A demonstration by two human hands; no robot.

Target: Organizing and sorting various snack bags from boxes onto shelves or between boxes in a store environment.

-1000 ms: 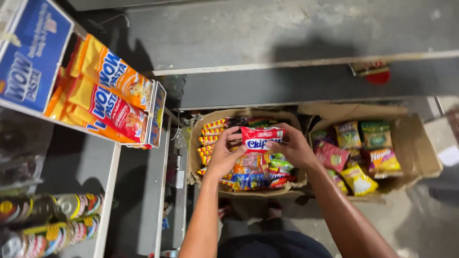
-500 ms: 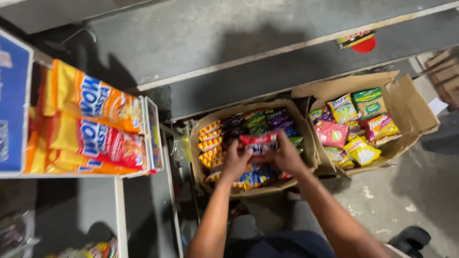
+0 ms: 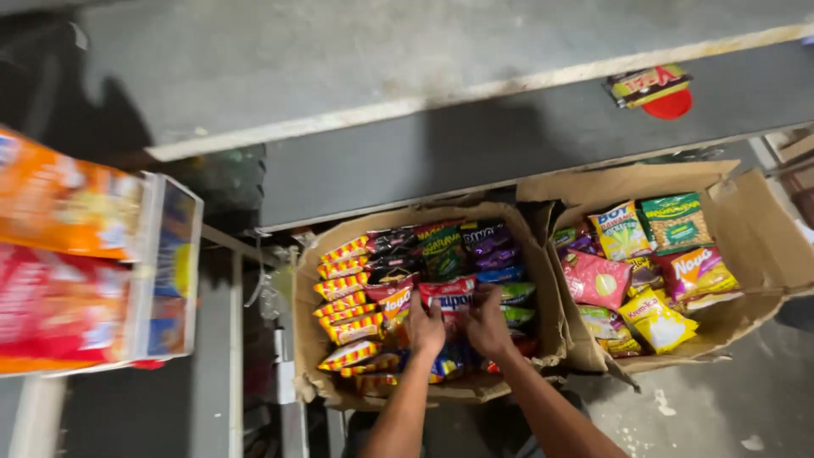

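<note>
I stand in a small shop: cardboard boxes (image 3: 746, 220) full of snack packets (image 3: 593, 278), shelf stock (image 3: 76, 254) beside me.

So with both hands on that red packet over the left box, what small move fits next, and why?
Probably press the red packet down into the left box and let go. The left hand and right hand grip its lower edge, and it sits low among the packed snacks, in a gap between the orange packets and green ones.

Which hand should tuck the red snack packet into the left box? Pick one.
Left, probably. Both the left hand and right hand grip the red snack packet, but the left sits nearer the cardboard box's packed rows.
</note>
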